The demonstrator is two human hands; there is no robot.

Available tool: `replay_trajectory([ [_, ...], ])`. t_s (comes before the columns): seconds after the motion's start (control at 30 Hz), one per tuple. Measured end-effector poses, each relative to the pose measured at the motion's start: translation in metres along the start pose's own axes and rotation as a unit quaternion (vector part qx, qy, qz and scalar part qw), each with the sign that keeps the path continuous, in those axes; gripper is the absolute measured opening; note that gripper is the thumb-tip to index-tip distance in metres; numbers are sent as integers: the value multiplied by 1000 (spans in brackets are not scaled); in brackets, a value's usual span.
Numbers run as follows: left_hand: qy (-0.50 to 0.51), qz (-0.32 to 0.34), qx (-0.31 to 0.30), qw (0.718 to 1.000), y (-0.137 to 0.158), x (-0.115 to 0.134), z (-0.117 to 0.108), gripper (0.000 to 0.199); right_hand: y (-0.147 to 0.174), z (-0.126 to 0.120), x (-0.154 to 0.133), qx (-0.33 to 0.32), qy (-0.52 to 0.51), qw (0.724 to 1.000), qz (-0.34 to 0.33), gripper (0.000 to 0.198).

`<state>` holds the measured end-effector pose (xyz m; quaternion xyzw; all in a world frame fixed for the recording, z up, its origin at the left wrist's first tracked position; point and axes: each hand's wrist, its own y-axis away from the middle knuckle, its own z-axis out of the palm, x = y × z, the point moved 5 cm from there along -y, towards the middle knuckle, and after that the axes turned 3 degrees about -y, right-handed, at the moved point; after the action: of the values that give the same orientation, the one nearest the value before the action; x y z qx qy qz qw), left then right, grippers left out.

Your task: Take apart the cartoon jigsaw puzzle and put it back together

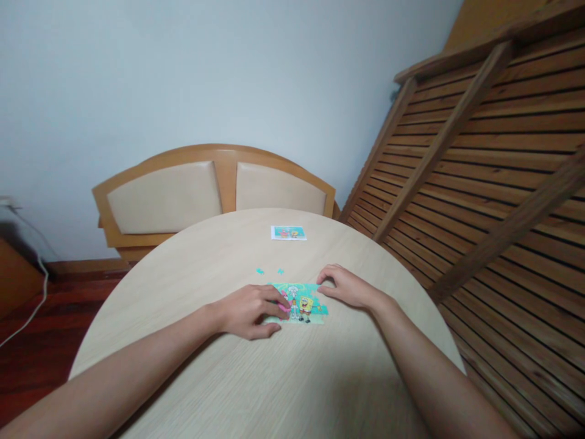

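Observation:
A partly joined cartoon jigsaw puzzle (305, 309) lies on the round table, with a yellow square figure and a pale long-nosed one on a teal ground. My left hand (256, 310) rests open over its left part, fingers spread across a pink figure and thumb at the lower edge. At the uneven upper right edge, my right hand (343, 286) is curled, its thumb and index tips closed round a puzzle piece that the fingers mostly hide. Two loose teal pieces, one on the left (260, 271) and one on the right (281, 271), lie just beyond the puzzle.
Farther back on the pale wooden table (219, 378) lies a small picture card (289, 233) showing a similar scene. A padded headboard (164, 196) stands behind the table against the wall. To the right leans a slatted wooden frame (457, 161). A white cable (44, 286) hangs at far left.

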<state>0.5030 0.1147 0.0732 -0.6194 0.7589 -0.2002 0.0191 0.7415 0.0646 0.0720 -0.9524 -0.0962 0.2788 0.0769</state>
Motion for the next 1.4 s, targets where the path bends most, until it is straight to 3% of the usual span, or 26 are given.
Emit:
replay_trajectory([
  [0.4, -3, -1, -6, 1000, 3, -1, 2, 31, 5, -13, 12, 11, 13, 1000, 4, 13],
  [1.07, -6, 1, 3, 1000, 3, -1, 0, 28, 11, -11, 16, -47, 7, 996, 73, 16],
  [1.23, -7, -5, -3, 1000, 2, 0, 0, 28, 12, -7, 15, -72, -42, 989, 124, 16],
  [1.4, -8, -5, -4, 1000, 3, -1, 0, 29, 13, -5, 9, -88, -116, 981, 127, 24],
])
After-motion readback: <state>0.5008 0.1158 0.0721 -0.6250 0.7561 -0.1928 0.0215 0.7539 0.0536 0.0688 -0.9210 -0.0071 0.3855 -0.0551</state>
